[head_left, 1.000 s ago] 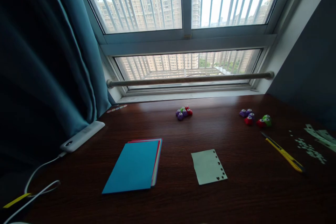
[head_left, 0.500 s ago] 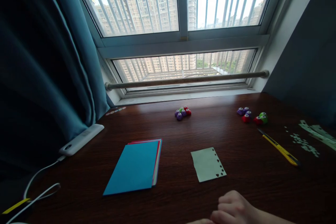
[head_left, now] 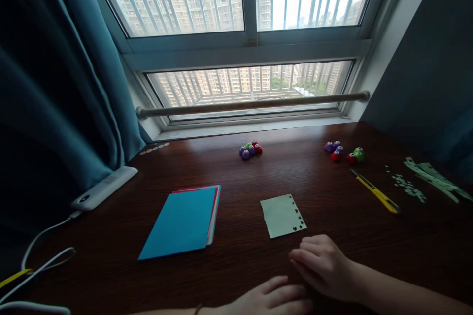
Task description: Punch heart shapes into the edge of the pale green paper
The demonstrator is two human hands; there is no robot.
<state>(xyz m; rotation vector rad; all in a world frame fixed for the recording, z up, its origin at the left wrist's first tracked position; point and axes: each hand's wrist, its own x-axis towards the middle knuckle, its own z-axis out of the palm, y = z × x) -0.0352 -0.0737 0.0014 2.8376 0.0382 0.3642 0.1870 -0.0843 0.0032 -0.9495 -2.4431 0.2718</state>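
Note:
My left hand (head_left: pixel 271 298) is low at the bottom edge, palm down, its fingers stretched to the right and slightly apart. My right hand (head_left: pixel 323 263) rests just right of it over the table, fingers loosely bent and close together; nothing shows in either hand. Nearest to them lies a pale green square of paper (head_left: pixel 281 216), with small star and heart holes along its right and lower right edge. To its left is a stack of coloured paper (head_left: pixel 179 224) with a blue sheet on top.
A yellow utility knife (head_left: pixel 377 191) lies at right, beside pale paper bits (head_left: pixel 408 187) and cut strips (head_left: pixel 432 177). Small purple, red and green knobs with white tops stand in a middle cluster (head_left: pixel 250 150) and a right cluster (head_left: pixel 343 152). A white power bank-like device (head_left: pixel 105 188) with cable sits left.
My left hand has come into view from the bottom. My right hand has moved up a little, its fingers less curled. The whole view has shifted slightly.

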